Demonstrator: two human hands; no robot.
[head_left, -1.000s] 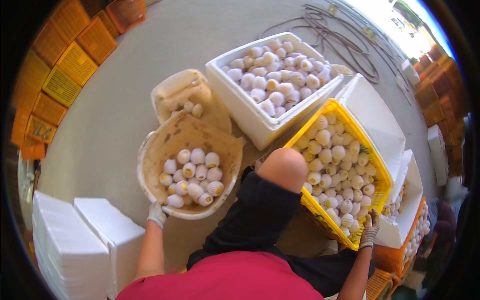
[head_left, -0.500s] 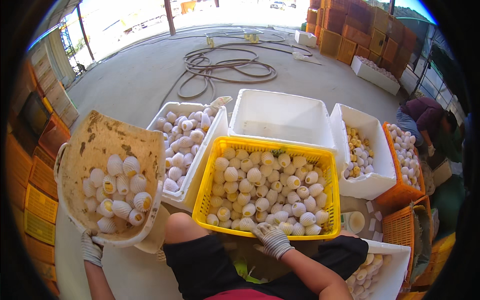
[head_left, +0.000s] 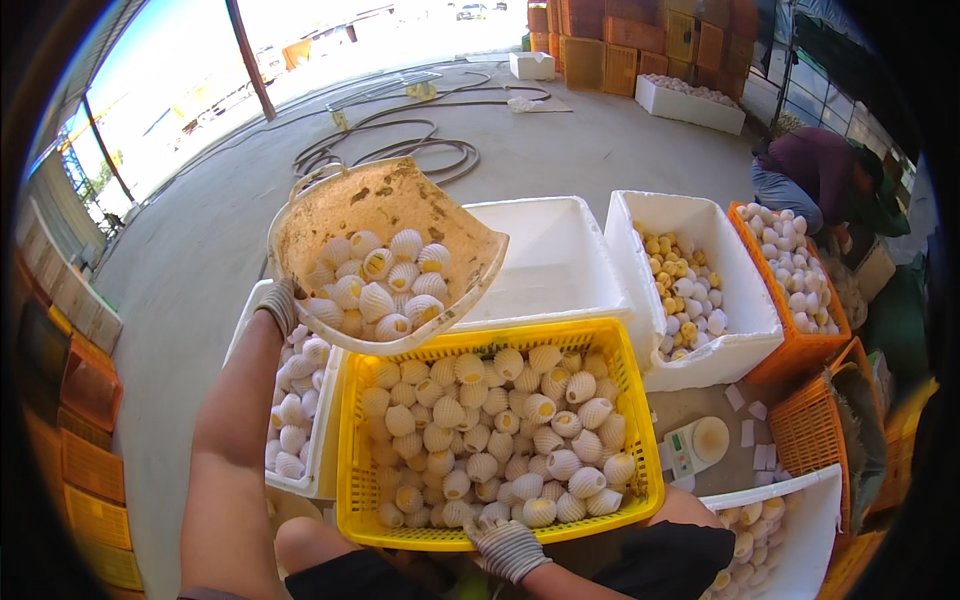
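Note:
A worn, brown-stained beige tub (head_left: pixel 330 215) is raised and tilted above the far left part of the yellow basket (head_left: pixel 350 470). My gloved left hand (head_left: pixel 282 305) is closed on the tub's left rim. Inside the tub lie several small fruits in white foam nets (head_left: pixel 375 300), some showing yellow. Many more netted fruits (head_left: pixel 500 430) fill the yellow basket at my lap. My right hand (head_left: pixel 507 550), in a striped glove, is hooked over the basket's near rim, its fingertips beside the fruits.
White foam boxes stand around: one with netted fruit (head_left: pixel 290 400) at left, a bare one (head_left: pixel 540 250) behind, one with partly unwrapped yellow fruit (head_left: pixel 690 290) at right. An orange crate (head_left: pixel 795 270), a small scale (head_left: pixel 697 445), a crouching person (head_left: pixel 820 180) and a hose (head_left: pixel 430 150) are beyond.
My left hand has lifted the tub from beside my left leg up and rightward, over the basket's far left edge. My right hand stays at the basket's near rim. The view has shifted right.

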